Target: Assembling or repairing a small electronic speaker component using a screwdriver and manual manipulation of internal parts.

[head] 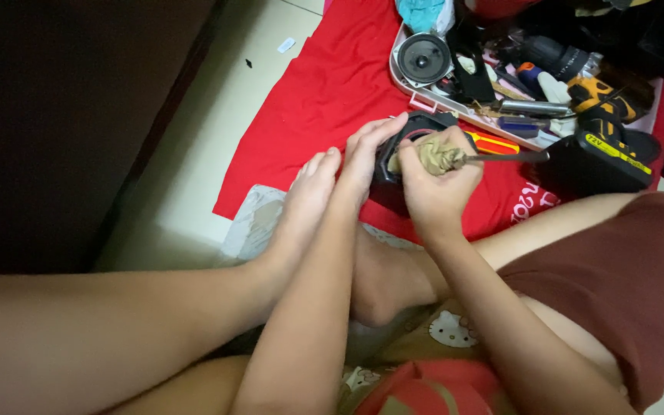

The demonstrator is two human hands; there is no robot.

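1. Left hand [366,157]: fingers extended and nearly flat, laid against the left edge of a black housing [405,154]; steadying it rather than wrapped round it.
2. Right hand [438,180]: curled tight into a fist round a wad of olive-brown cloth [433,152]; the cloth is pressed onto the top of the black housing.
3. Black housing: sits on the red cloth [324,84] spread over the floor [217,138], directly ahead of the person's bare feet [313,192]; lower part hidden by both hands.
4. Screwdriver [501,150], red-and-yellow handle with dark shaft, lies just right of the right hand; whether it touches the hand cannot be told.
5. Black-and-yellow battery pack [605,157] rests further right, on the red cloth.
6. Pale tray [424,100] behind the hands holds a round speaker [422,59] and mixed tools; contents crowded, details unclear.
7. Patterned cushion [447,330] under the legs, near edge of frame.
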